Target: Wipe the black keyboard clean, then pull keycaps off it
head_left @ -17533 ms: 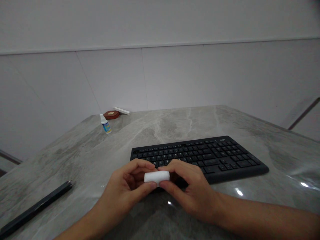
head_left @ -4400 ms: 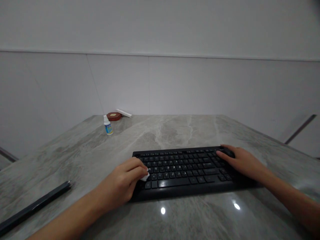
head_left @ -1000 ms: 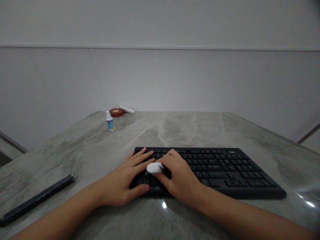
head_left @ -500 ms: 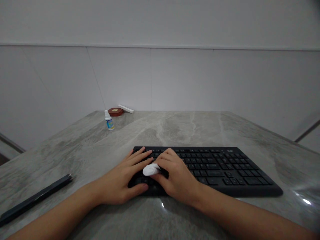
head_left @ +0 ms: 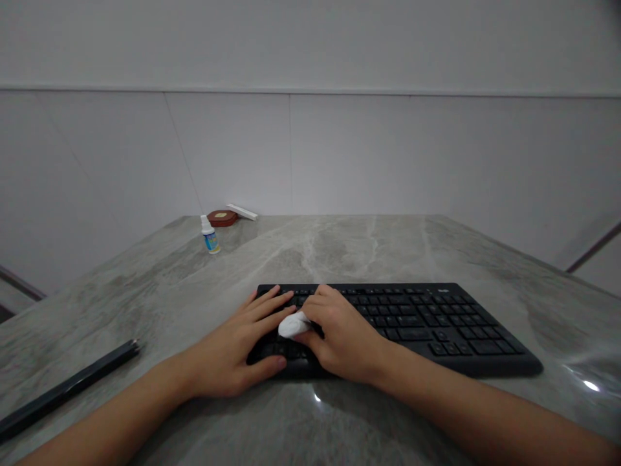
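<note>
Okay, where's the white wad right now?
In the head view, the white wad is pinched in the right hand, above the left part of the keyboard, beside the left hand.

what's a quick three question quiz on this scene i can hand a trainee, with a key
1. Multiple choice: which thing does the right hand hold? (a) the labelled bottle (b) the white wad (c) the reddish-brown case
2. True or false: the labelled bottle stands nearer the keyboard than the reddish-brown case does.
3. Fill the blank: the spread left hand lies over the ____ end of the keyboard.

Key: 1 b; 2 true; 3 left.
</note>
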`<action>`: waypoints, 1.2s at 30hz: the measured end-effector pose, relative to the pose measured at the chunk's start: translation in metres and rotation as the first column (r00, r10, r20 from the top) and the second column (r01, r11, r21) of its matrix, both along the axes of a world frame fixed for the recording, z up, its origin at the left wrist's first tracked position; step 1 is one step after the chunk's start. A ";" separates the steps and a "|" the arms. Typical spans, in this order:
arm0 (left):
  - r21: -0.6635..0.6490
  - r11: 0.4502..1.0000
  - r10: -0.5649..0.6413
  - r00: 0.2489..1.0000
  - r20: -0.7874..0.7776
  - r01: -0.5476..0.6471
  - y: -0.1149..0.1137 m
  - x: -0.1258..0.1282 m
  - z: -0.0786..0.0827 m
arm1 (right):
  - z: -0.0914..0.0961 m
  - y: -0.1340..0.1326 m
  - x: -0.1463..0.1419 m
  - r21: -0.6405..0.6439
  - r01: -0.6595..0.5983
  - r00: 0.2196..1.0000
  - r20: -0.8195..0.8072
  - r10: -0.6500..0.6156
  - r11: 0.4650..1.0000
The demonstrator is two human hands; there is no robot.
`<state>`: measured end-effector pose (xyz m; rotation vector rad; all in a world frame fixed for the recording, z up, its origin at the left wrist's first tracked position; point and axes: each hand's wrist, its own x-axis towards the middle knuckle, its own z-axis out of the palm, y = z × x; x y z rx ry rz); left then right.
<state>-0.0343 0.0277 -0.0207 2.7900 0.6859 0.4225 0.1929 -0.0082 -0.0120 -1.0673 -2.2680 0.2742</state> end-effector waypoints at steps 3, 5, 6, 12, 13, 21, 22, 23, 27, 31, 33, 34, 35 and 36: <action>-0.003 1.000 0.006 1.000 -0.018 -0.006 0.000 0.001 0.001 | -0.001 0.000 0.006 -0.046 0.028 0.989 -0.146 -0.035 0.999; -0.002 1.000 0.013 0.999 -0.029 -0.013 0.000 0.000 0.001 | -0.002 0.000 0.011 -0.100 0.054 0.964 -0.253 -0.078 0.994; -0.002 1.000 0.015 0.999 -0.034 -0.015 0.000 0.000 0.001 | -0.002 0.000 0.013 -0.123 0.057 0.956 -0.280 -0.090 0.991; 0.003 1.000 0.009 0.999 -0.048 -0.009 0.001 -0.002 -0.001 | -0.005 0.000 0.016 -0.065 -0.008 0.975 -0.223 -0.007 0.998; 0.005 1.000 0.006 0.999 -0.045 -0.006 0.001 -0.003 -0.002 | -0.005 -0.001 0.015 -0.051 -0.012 0.978 -0.207 0.001 0.999; -0.009 1.000 0.011 0.999 -0.042 -0.012 0.002 -0.002 -0.002 | -0.005 -0.002 0.015 -0.010 -0.015 0.991 -0.134 0.014 1.000; -0.013 1.000 0.013 0.999 -0.044 -0.014 0.002 -0.002 -0.002 | -0.005 -0.002 0.015 -0.002 -0.012 0.991 -0.132 0.012 1.000; -0.017 1.000 0.014 0.999 -0.049 -0.015 0.002 -0.002 -0.002 | -0.005 -0.002 0.015 0.003 -0.021 0.991 -0.129 0.021 1.000; -0.018 1.000 0.017 0.998 -0.063 -0.018 0.001 -0.003 -0.002 | -0.007 -0.001 0.015 0.015 -0.076 0.989 -0.130 0.078 0.997; -0.003 1.000 0.012 0.998 -0.063 -0.012 0.002 -0.003 -0.003 | -0.009 0.000 0.016 0.043 -0.085 0.991 -0.104 0.090 0.995; -0.002 1.000 0.012 0.998 -0.065 -0.012 0.002 -0.003 -0.003 | -0.009 -0.001 0.016 0.052 -0.071 0.993 -0.093 0.076 0.996; -0.002 1.000 0.013 0.998 -0.065 -0.013 0.002 -0.002 -0.003 | -0.009 -0.001 0.016 0.058 -0.053 0.994 -0.096 0.059 0.997; -0.003 1.000 0.012 0.998 -0.066 -0.013 0.002 -0.003 -0.002 | -0.008 -0.001 0.016 0.064 -0.039 0.994 -0.103 0.046 0.997; -0.005 1.000 0.013 0.998 -0.068 -0.014 0.002 -0.003 -0.002 | -0.008 -0.002 0.016 0.067 -0.040 0.993 -0.110 0.047 0.997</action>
